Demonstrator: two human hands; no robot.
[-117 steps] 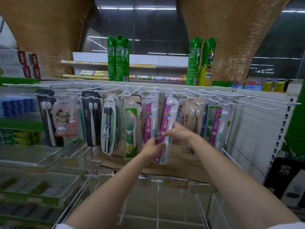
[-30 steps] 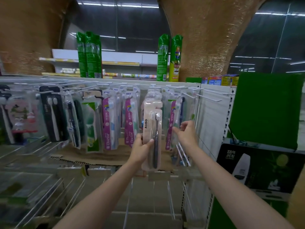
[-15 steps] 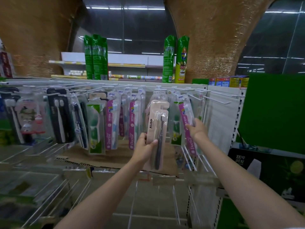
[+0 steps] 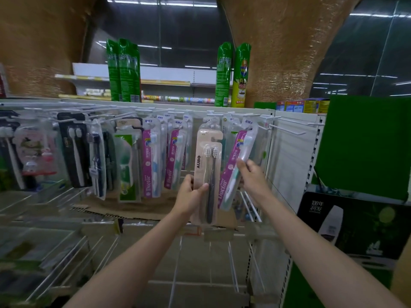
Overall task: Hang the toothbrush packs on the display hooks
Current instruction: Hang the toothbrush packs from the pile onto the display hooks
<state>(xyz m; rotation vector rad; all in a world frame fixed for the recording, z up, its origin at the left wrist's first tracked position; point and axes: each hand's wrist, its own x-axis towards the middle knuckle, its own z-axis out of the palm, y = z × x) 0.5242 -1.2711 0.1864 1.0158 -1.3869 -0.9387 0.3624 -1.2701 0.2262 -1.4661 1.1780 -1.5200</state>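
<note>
Shop aisle, dim overhead strip lights reflecting in dark ceiling panels. A white pegboard display panel (image 4: 287,156) is carrying rows of white display hooks (image 4: 287,130); the hooks at the far right are standing bare, the rest are loaded with hanging toothbrush packs.

The left hand (image 4: 189,196) is gripping a beige AUBO two-brush pack (image 4: 208,172) low on its left edge, thumb curled across the front, fingers behind. The pack is standing upright in front of the hooks, its hang tab level with the hanging row; whether it is on a hook cannot be told.

The right hand (image 4: 250,174) is pinching a purple Doctor toothbrush pack (image 4: 235,167) at mid-height, fingers curled round its right edge. That pack is tilting, its top leaning right toward a hook, its bottom swinging left, just beside the AUBO pack.

To the left, more purple Doctor packs (image 4: 151,161), a green pack (image 4: 129,165) and a black two-brush pack (image 4: 75,152) are hanging. Torn brown cardboard (image 4: 124,207) is lying on the wire shelf (image 4: 222,258) below. Green spray cans (image 4: 123,70) are standing on top of the unit. A dark boxed product (image 4: 355,227) is sitting at the right.
</note>
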